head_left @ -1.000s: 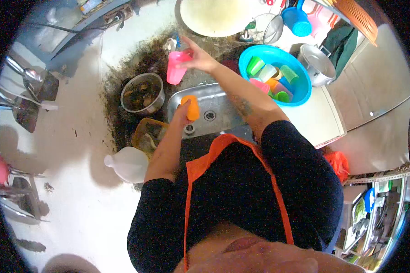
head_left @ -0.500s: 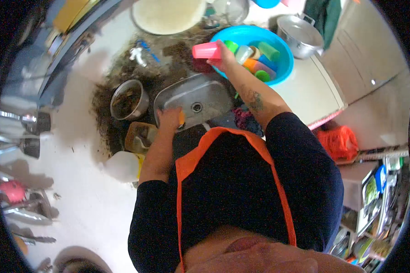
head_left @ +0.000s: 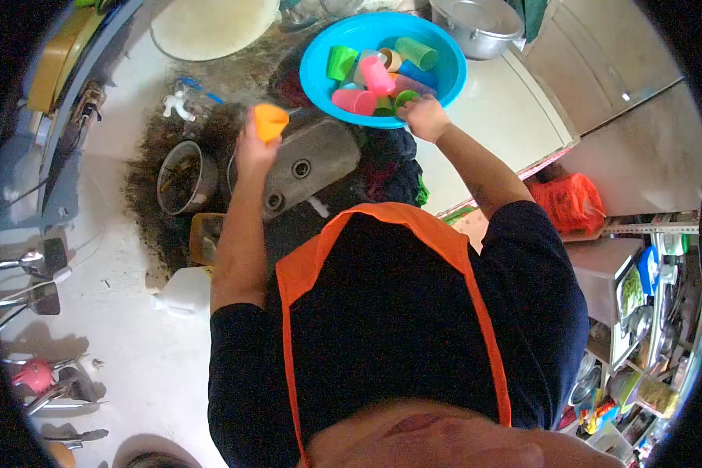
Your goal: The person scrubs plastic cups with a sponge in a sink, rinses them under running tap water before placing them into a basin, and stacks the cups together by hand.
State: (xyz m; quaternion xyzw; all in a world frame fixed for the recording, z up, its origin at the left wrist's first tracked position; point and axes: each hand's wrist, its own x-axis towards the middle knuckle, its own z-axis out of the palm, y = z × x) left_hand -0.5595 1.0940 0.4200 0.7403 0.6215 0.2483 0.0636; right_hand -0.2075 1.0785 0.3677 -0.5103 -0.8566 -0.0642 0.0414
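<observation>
An orange cup (head_left: 271, 122) is held in my left hand (head_left: 255, 148), above the left end of the metal sink (head_left: 320, 160). My right hand (head_left: 427, 118) is at the near right rim of the blue basin (head_left: 313, 82), its fingers closed by a green cup (head_left: 405, 98); whether they grip the cup or the rim is hard to tell. Inside the basin lie several plastic cups, among them a pink cup (head_left: 377, 76) on top, another pink cup (head_left: 354, 101) and a light green cup (head_left: 417, 53).
A white tap (head_left: 178, 104) is behind the sink. Left of the sink stand a metal pot (head_left: 187, 178), a yellowish container (head_left: 204, 239) and a white jug (head_left: 186, 292). A lidded pot (head_left: 480, 27) is right of the basin. Utensils hang at far left.
The pink cup has gone from my right hand into the basin, and that hand is now at the rim. My left hand has lifted the orange cup. The view has shifted right.
</observation>
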